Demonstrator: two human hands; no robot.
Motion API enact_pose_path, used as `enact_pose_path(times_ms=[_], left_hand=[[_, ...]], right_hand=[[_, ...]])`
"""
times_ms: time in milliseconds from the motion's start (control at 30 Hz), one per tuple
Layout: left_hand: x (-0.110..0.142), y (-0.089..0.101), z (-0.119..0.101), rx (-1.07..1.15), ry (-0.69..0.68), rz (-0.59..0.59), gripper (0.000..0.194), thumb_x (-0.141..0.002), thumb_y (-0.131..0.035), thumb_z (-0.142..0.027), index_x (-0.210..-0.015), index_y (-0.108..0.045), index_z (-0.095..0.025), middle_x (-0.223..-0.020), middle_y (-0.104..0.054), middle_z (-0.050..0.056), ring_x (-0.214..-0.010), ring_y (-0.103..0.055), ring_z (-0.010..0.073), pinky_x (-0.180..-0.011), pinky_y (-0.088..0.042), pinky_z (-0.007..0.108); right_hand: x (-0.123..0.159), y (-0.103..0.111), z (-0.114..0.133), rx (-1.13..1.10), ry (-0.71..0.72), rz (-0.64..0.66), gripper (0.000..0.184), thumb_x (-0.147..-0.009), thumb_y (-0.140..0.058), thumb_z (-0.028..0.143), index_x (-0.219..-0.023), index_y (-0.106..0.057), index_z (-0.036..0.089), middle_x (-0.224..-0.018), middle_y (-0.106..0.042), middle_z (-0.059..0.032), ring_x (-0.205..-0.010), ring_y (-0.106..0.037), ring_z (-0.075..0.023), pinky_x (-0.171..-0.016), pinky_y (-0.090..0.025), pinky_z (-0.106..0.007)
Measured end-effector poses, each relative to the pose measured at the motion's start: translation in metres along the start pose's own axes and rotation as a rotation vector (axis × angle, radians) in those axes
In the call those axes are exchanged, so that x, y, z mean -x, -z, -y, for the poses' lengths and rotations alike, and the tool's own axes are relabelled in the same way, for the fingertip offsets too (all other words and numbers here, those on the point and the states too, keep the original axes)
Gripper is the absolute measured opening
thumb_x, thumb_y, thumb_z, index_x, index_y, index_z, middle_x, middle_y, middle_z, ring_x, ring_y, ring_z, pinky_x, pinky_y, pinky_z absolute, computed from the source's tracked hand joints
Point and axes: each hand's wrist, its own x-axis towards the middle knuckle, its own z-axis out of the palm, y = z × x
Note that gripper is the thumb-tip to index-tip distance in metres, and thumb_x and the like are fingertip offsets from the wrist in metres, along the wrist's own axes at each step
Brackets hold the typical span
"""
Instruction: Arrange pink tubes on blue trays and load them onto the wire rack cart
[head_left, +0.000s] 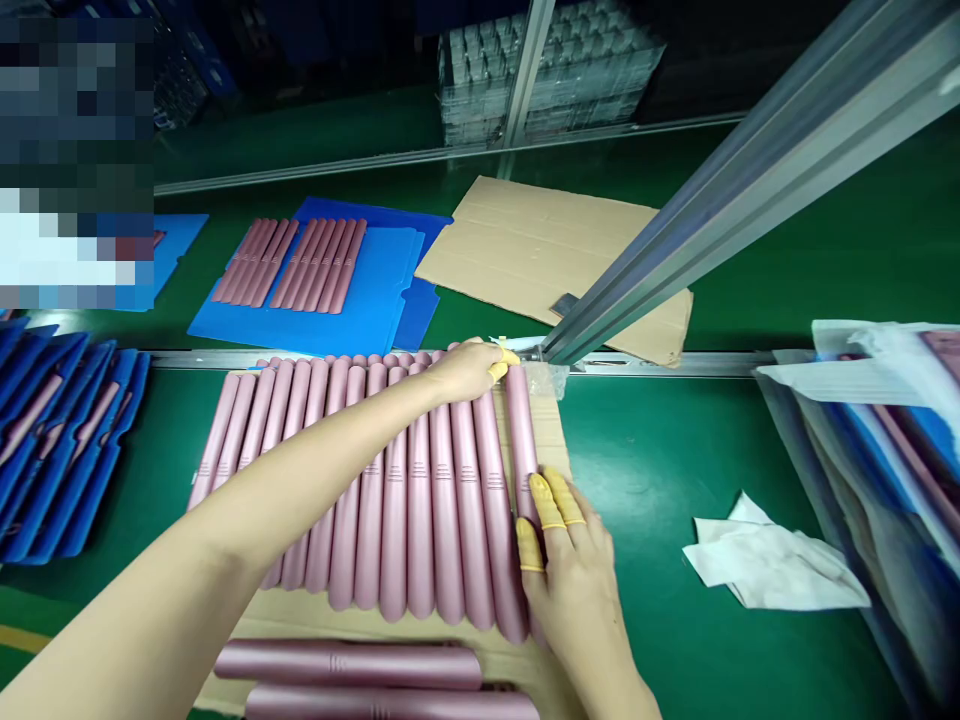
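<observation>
Green worktop (637,440), a slanting metal post (682,200) at the far side. Row of pink tubes (418,490) lies side by side on cardboard (553,430), long axes near to far. The rightmost tube (520,420) lies at the row's right end, its far end a narrow gap from its neighbour. Left hand (466,372) reaches over the row to that far end, fingers bent close at the tip; whether they grip, cannot tell. Right hand (576,565), nearer the tube's near half, holds it between thumb and fingers.

Soft glare brightens the green tabletop (652,460); the background (337,50) is dim, upper left pixelated.
</observation>
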Motion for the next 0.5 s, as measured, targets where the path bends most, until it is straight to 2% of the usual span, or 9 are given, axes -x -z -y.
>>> enact_pose_path(times_ms=[100, 167, 267, 367, 433, 467, 500], left_hand=[[0.006, -0.001, -0.002, -0.021, 0.009, -0.021, 0.031, -0.086, -0.043, -0.017, -0.108, -0.065, -0.017, -0.113, -0.066, 0.004, -0.109, -0.055, 0.0192, -0.095, -0.043, 0.031], [0.017, 0.005, -0.002, -0.015, 0.005, -0.059, 0.03, -0.086, -0.043, -0.019, -0.107, -0.065, -0.017, -0.113, -0.066, 0.005, -0.108, -0.055, 0.019, -0.097, -0.043, 0.032], [0.062, 0.027, 0.013, 0.0, 0.019, -0.252, 0.033, -0.088, -0.042, -0.025, -0.116, -0.059, -0.018, -0.126, -0.058, 0.006, -0.12, -0.048, 0.019, -0.105, -0.036, 0.035], [0.147, 0.054, 0.053, 0.005, 0.187, -0.534, 0.04, -0.091, -0.037, -0.036, -0.126, -0.05, -0.021, -0.139, -0.046, 0.005, -0.131, -0.037, 0.0188, -0.111, -0.027, 0.038], [0.221, 0.062, 0.088, 0.028, 0.432, -0.695, 0.047, -0.091, -0.033, -0.042, -0.131, -0.044, -0.02, -0.143, -0.04, 0.007, -0.134, -0.033, 0.0194, -0.113, -0.023, 0.038], [0.258, 0.062, 0.104, 0.06, 0.585, -0.78, 0.05, -0.091, -0.032, -0.045, -0.133, -0.042, -0.018, -0.144, -0.038, 0.008, -0.135, -0.031, 0.0201, -0.114, -0.022, 0.038], [0.293, 0.058, 0.119, 0.102, 0.718, -0.811, 0.054, -0.091, -0.032, -0.047, -0.135, -0.039, -0.017, -0.146, -0.035, 0.009, -0.136, -0.029, 0.0208, -0.114, -0.02, 0.038]], right_hand=[[0.008, -0.008, -0.009, -0.019, 0.036, 0.035, 0.054, -0.089, -0.04, 0.021, -0.14, -0.025, 0.016, -0.13, -0.047, -0.017, -0.122, -0.04, -0.0291, -0.084, -0.047, -0.047], [0.011, -0.014, -0.008, -0.009, 0.038, 0.036, 0.054, -0.089, -0.039, 0.02, -0.141, -0.023, 0.016, -0.131, -0.046, -0.0165, -0.123, -0.039, -0.0289, -0.085, -0.046, -0.048], [0.012, -0.02, -0.005, 0.003, 0.039, 0.02, 0.053, -0.09, -0.036, 0.021, -0.141, -0.022, 0.016, -0.13, -0.046, -0.0176, -0.123, -0.038, -0.0306, -0.084, -0.045, -0.051], [0.011, -0.02, -0.009, -0.014, 0.038, -0.038, 0.047, -0.09, -0.036, 0.027, -0.135, -0.034, 0.015, -0.127, -0.048, -0.0181, -0.12, -0.04, -0.0338, -0.083, -0.044, -0.053], [0.011, -0.018, -0.019, -0.069, 0.011, -0.096, 0.044, -0.09, -0.036, 0.034, -0.126, -0.046, 0.013, -0.125, -0.049, -0.02, -0.116, -0.044, -0.0356, -0.084, -0.044, -0.055], [0.011, -0.017, -0.027, -0.1, -0.017, -0.11, 0.046, -0.09, -0.035, 0.038, -0.123, -0.05, 0.01, -0.124, -0.049, -0.0218, -0.114, -0.046, -0.0366, -0.085, -0.043, -0.056], [0.012, -0.016, -0.036, -0.121, -0.079, -0.116, 0.05, -0.089, -0.034, 0.042, -0.121, -0.051, 0.007, -0.121, -0.05, -0.0239, -0.11, -0.048, -0.038, -0.084, -0.042, -0.058]])
